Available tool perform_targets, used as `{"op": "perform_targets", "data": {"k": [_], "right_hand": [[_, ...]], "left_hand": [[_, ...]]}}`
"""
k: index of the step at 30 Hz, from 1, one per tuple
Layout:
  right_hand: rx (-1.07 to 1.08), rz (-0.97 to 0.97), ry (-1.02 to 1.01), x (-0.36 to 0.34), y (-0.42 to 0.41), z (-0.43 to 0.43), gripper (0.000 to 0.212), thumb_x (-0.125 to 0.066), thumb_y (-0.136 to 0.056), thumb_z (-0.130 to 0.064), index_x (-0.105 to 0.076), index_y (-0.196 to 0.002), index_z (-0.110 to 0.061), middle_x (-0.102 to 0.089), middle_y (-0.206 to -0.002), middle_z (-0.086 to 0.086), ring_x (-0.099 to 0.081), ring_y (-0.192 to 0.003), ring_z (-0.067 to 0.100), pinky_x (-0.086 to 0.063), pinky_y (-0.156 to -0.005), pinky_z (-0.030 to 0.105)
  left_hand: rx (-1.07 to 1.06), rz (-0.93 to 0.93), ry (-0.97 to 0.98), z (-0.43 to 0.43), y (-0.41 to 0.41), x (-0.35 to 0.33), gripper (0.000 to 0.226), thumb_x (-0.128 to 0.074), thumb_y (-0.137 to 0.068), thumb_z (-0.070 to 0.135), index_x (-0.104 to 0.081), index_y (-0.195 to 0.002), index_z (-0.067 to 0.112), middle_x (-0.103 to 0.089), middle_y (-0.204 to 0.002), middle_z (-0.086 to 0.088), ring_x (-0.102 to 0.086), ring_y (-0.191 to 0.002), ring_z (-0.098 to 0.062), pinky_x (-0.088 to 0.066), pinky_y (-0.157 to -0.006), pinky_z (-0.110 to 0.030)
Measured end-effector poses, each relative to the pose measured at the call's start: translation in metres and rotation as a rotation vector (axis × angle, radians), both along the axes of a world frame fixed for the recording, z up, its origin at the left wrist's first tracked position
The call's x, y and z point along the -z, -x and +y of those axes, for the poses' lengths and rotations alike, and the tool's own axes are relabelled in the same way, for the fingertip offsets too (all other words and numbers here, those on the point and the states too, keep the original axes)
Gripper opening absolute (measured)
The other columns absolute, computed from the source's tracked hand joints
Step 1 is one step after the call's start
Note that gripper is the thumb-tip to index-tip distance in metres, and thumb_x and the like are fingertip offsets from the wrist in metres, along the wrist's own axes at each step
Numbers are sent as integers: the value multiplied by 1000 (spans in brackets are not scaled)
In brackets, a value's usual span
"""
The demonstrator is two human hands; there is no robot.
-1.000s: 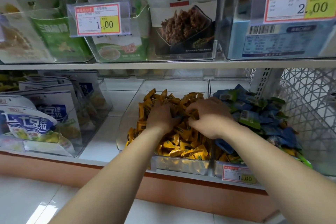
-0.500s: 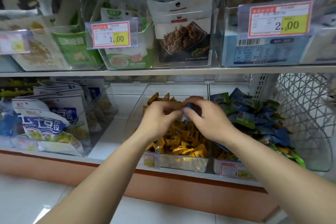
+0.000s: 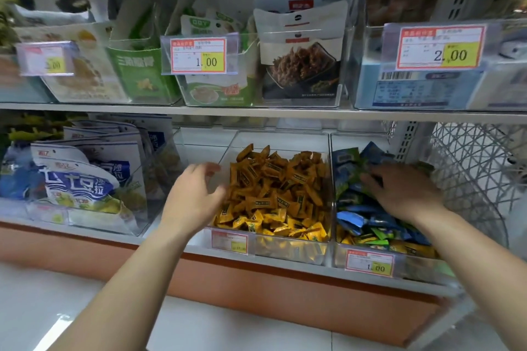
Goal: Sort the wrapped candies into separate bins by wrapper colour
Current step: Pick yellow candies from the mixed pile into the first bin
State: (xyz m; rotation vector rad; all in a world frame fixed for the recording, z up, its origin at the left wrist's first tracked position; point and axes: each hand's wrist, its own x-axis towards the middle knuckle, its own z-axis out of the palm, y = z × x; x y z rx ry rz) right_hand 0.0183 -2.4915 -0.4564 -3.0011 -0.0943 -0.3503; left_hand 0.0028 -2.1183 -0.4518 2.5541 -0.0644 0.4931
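Orange and yellow wrappers with small dark labels on the middle candies [image 3: 273,188], in a clear bin [image 3: 291,249]. Blue and green wrappers, a few yellow low down, on the right-hand candies [image 3: 370,225]. White price tag [image 3: 198,56] edged red, with a yellow block. White lattice basket [image 3: 470,168]. Blue-and-white printed pouches [image 3: 79,179]. Orange-brown plinth [image 3: 285,291].

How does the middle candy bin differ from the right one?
The middle bin holds only orange-yellow candies; the right bin holds mostly blue and green candies, some yellow in front. The right hand rests on the right bin's pile; the left hand is at the middle bin's left wall. Both are clear, with price tags.
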Motion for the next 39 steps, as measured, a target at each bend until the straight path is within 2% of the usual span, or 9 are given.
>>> {"op": "perform_targets", "data": {"k": [3,6,13,20,25,30,33,36,39], "right_hand": [[-37,-165,-26,-14,3,21,34,-41,-98,-42,-69,-96,-23,-68,-92,-1,-61,-81,22,-44,-62,30],[-181,-234,-136,-28,6,66,23,-54,-91,-38,-72,-102,-30,-71,-105,-3,-63,-91,23,-53,-73,34],[-525,294,-152,6,-41,186,49,-63,-90,-47,-53,-136,-34,-54,-137,-7,-54,-120,14,-50,-98,34],[-426,623,-89,39,-92,218,90,-68,-71,-74,-28,-148,-51,-15,-162,-6,-26,-145,27,-33,-113,39],[-468,553,-53,38,-95,195,69,-71,-79,-56,-45,-141,-40,-55,-138,-9,-53,-117,15,-43,-85,25],[-375,302,167,12,-95,159,47,-64,-79,-59,-56,-122,-41,-64,-117,-10,-59,-97,17,-43,-69,31],[-248,262,214,1,-99,143,48,-55,-74,-68,-58,-109,-36,-64,-102,-6,-58,-88,20,-41,-69,33],[-129,186,324,-6,-100,142,40,-62,-81,-44,-58,-116,-26,-60,-108,4,-56,-97,25,-43,-76,36],[-286,71,120,-6,-88,170,39,-65,-83,-40,-60,-121,-32,-57,-119,0,-54,-111,24,-46,-84,40]], "left_hand": [[-43,132,-25,8,-4,16,64,-67,-88,38,-44,-143,15,-54,-138,-8,-55,-121,-23,-48,-99,-37],[-11,267,37,13,-9,29,69,-69,-89,38,-39,-146,14,-61,-131,-7,-59,-116,-25,-50,-98,-39],[74,270,88,27,-19,44,61,-71,-86,33,-47,-139,18,-64,-124,0,-61,-103,-17,-44,-82,-25],[113,240,132,39,-27,45,46,-64,-90,35,-58,-133,23,-70,-115,7,-65,-99,-14,-52,-87,-30],[125,258,119,51,-26,41,40,-64,-90,39,-62,-128,31,-68,-115,13,-64,-102,-13,-53,-91,-36],[126,269,119,47,-27,39,37,-65,-89,37,-65,-125,30,-69,-112,12,-64,-100,-13,-53,-90,-33],[119,272,133,45,-27,38,33,-66,-89,34,-66,-122,29,-67,-107,13,-63,-96,-12,-49,-83,-26],[121,276,150,44,-26,37,33,-65,-90,32,-66,-123,27,-64,-104,14,-62,-94,-12,-44,-80,-23],[134,287,173,44,-26,37,33,-65,-91,29,-65,-123,26,-64,-106,13,-62,-95,-11,-44,-80,-21]]}}
